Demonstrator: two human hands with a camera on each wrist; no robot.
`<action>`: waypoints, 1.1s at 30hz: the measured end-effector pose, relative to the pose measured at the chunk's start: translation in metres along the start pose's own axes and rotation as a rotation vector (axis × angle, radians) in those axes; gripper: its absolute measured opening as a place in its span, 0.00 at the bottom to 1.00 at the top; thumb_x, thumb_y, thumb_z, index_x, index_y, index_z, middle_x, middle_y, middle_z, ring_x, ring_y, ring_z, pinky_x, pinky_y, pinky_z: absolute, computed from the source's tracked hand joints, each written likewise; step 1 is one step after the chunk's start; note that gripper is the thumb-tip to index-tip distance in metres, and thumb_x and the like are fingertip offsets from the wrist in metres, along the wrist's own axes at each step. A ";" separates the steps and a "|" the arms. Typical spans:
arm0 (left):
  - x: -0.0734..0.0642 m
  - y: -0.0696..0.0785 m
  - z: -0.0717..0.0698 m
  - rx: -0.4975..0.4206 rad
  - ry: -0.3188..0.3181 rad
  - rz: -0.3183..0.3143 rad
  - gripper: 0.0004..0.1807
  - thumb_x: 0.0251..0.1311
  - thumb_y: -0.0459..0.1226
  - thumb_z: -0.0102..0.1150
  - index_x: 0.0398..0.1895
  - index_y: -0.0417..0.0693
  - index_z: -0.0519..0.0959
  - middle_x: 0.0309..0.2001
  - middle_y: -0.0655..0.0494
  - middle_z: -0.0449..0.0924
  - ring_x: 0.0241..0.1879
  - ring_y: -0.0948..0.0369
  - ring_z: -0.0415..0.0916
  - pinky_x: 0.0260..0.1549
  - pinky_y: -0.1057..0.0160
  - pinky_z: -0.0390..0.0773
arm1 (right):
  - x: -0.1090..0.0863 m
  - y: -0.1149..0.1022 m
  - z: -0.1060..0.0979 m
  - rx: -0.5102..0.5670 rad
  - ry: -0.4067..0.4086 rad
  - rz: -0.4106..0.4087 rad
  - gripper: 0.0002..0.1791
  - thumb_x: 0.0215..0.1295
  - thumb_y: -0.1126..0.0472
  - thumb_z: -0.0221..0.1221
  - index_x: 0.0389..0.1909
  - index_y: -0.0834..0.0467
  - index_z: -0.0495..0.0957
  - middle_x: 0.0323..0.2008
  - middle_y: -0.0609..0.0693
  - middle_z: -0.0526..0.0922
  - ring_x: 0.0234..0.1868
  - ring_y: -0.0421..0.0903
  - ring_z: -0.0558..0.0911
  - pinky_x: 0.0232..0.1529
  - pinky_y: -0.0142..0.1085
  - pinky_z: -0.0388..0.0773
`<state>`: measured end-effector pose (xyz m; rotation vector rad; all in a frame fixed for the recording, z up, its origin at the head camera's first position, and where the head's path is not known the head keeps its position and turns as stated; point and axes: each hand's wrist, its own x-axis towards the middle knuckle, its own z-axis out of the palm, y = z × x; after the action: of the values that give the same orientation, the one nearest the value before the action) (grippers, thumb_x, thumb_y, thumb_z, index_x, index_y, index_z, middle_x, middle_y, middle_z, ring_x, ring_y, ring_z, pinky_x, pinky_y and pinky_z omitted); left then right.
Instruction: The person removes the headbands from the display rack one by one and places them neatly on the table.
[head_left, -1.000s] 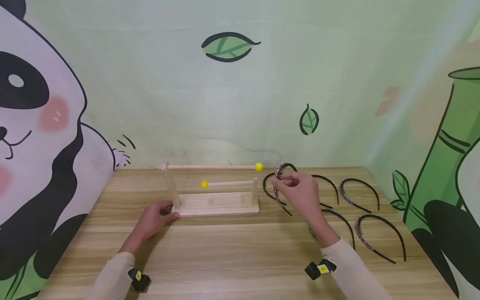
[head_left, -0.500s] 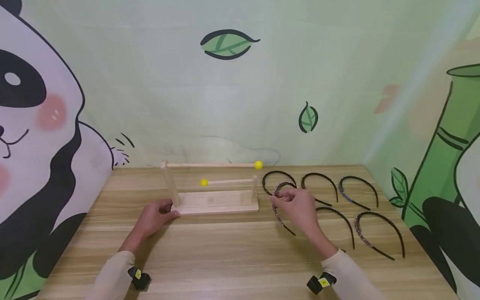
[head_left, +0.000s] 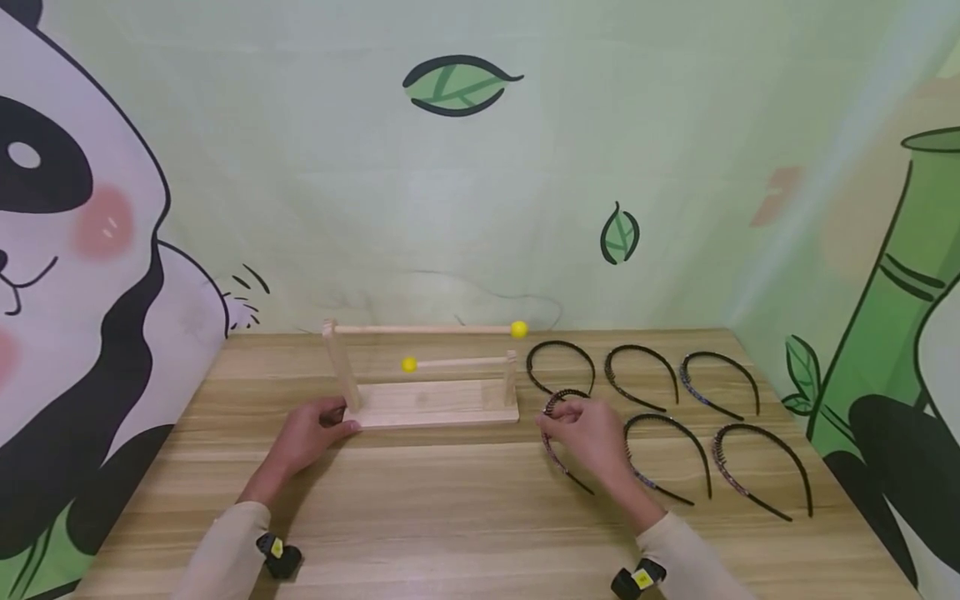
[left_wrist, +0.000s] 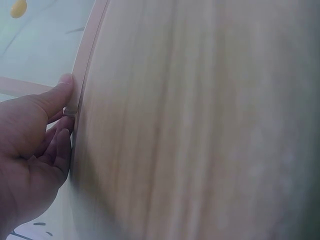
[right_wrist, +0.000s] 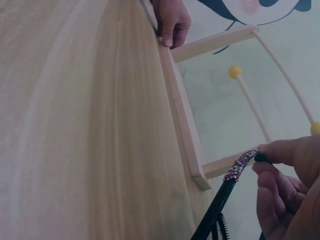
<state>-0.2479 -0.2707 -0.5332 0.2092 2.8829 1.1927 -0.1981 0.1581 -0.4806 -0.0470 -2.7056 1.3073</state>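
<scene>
My right hand (head_left: 596,437) pinches a black headband (right_wrist: 240,167) with a pinkish sparkly stone section between thumb and fingers. The toothed headband is low over the table, in front of another headband (head_left: 561,343); whether it touches the tabletop I cannot tell. My left hand (head_left: 303,437) grips the left front corner of a wooden rack (head_left: 427,404), with the thumb along the base edge in the left wrist view. The rack has two posts, each bearing a horizontal rod tipped with a yellow ball. Part of the held headband hides behind my right fingers.
Several black headbands lie on the right of the wood-grain table (head_left: 450,517), among them a blue-stoned one (head_left: 690,392) at the back and a pinkish one (head_left: 731,479) at the front right. A printed backdrop (head_left: 337,167) stands behind.
My right hand has come down and toward me with the headband, from beside the rack's upper rod to the front row of headbands. My left hand has stayed on the rack.
</scene>
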 end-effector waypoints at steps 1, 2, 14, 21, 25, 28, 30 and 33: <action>0.000 0.000 0.000 -0.001 0.000 0.004 0.27 0.65 0.40 0.70 0.63 0.34 0.78 0.53 0.39 0.84 0.51 0.50 0.81 0.52 0.46 0.77 | 0.000 0.002 0.001 -0.004 -0.004 0.006 0.12 0.57 0.51 0.75 0.30 0.56 0.89 0.26 0.46 0.87 0.27 0.40 0.83 0.28 0.36 0.77; 0.000 0.000 0.000 -0.002 0.000 0.007 0.27 0.65 0.40 0.69 0.63 0.34 0.78 0.53 0.39 0.84 0.51 0.50 0.81 0.52 0.46 0.77 | 0.000 0.004 0.003 -0.004 -0.007 0.009 0.12 0.57 0.51 0.75 0.30 0.56 0.89 0.26 0.46 0.87 0.27 0.40 0.83 0.28 0.36 0.77; 0.000 0.000 0.000 0.015 0.007 0.017 0.26 0.64 0.40 0.70 0.62 0.35 0.79 0.52 0.40 0.85 0.50 0.51 0.81 0.51 0.46 0.78 | 0.004 0.015 0.016 -0.038 -0.015 0.043 0.11 0.56 0.50 0.75 0.26 0.54 0.88 0.24 0.43 0.87 0.25 0.39 0.81 0.28 0.36 0.76; 0.000 0.000 -0.001 0.009 0.007 0.004 0.26 0.65 0.40 0.69 0.62 0.36 0.79 0.53 0.40 0.84 0.50 0.51 0.80 0.50 0.47 0.77 | 0.009 0.026 0.023 -0.032 -0.017 0.051 0.11 0.55 0.51 0.76 0.25 0.54 0.89 0.23 0.43 0.87 0.25 0.39 0.80 0.27 0.35 0.74; 0.000 -0.001 -0.001 0.004 0.006 0.013 0.26 0.65 0.41 0.69 0.63 0.36 0.79 0.52 0.41 0.85 0.49 0.52 0.81 0.50 0.48 0.78 | 0.010 0.029 0.028 -0.030 -0.020 0.071 0.12 0.55 0.49 0.76 0.25 0.53 0.89 0.24 0.43 0.87 0.25 0.39 0.81 0.27 0.35 0.75; -0.001 -0.002 0.000 0.008 0.008 0.026 0.26 0.64 0.41 0.70 0.62 0.36 0.79 0.51 0.42 0.85 0.47 0.53 0.80 0.48 0.50 0.78 | 0.010 0.030 0.029 -0.031 -0.029 0.094 0.13 0.56 0.48 0.75 0.26 0.53 0.89 0.25 0.43 0.88 0.25 0.39 0.81 0.26 0.35 0.74; -0.001 -0.003 0.000 0.015 0.014 0.035 0.26 0.64 0.40 0.70 0.61 0.36 0.80 0.50 0.43 0.86 0.47 0.53 0.80 0.48 0.51 0.77 | 0.010 0.030 0.030 -0.031 -0.041 0.104 0.13 0.56 0.47 0.75 0.26 0.53 0.89 0.24 0.43 0.88 0.24 0.39 0.81 0.25 0.35 0.73; -0.001 -0.003 0.000 0.022 0.022 0.044 0.25 0.63 0.40 0.71 0.60 0.37 0.80 0.49 0.44 0.86 0.46 0.54 0.79 0.47 0.51 0.77 | 0.011 0.030 0.031 -0.025 -0.056 0.120 0.13 0.57 0.47 0.74 0.26 0.53 0.89 0.22 0.43 0.87 0.21 0.39 0.82 0.23 0.35 0.72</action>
<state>-0.2474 -0.2734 -0.5352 0.2627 2.9258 1.1780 -0.2142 0.1533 -0.5216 -0.1806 -2.8060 1.3253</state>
